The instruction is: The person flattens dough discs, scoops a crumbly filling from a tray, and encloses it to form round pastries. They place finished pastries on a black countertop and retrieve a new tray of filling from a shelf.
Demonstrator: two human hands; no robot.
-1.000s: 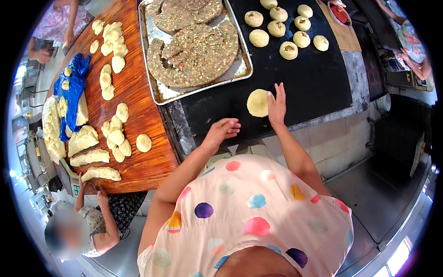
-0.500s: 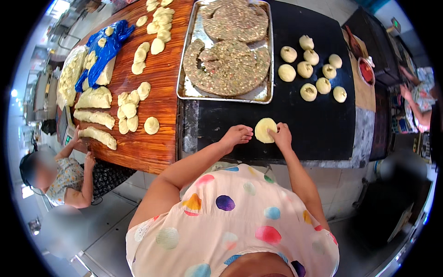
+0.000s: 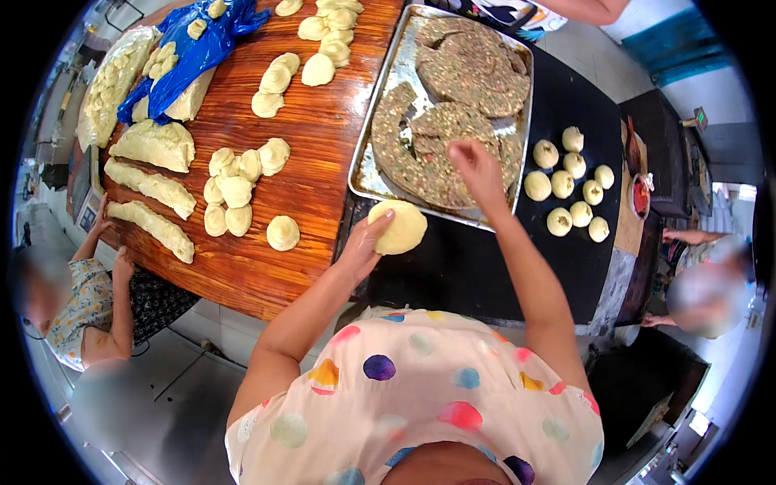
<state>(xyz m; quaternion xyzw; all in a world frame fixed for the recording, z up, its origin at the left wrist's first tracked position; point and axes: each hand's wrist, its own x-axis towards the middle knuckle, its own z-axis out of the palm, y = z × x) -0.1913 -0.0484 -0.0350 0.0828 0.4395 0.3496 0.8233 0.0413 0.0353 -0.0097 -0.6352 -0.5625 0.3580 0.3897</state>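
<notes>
Holding a dough round in the left hand, pinched at its nine-o'clock edge; with the right hand curled over filling in a rimmed tray at one o'clock, unclear whether gripping; near buns at three

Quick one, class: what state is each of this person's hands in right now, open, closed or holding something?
Left hand: holding a flat dough round.
Right hand: above the brown mixture, fingers curled; whether holding anything cannot be told.
</notes>
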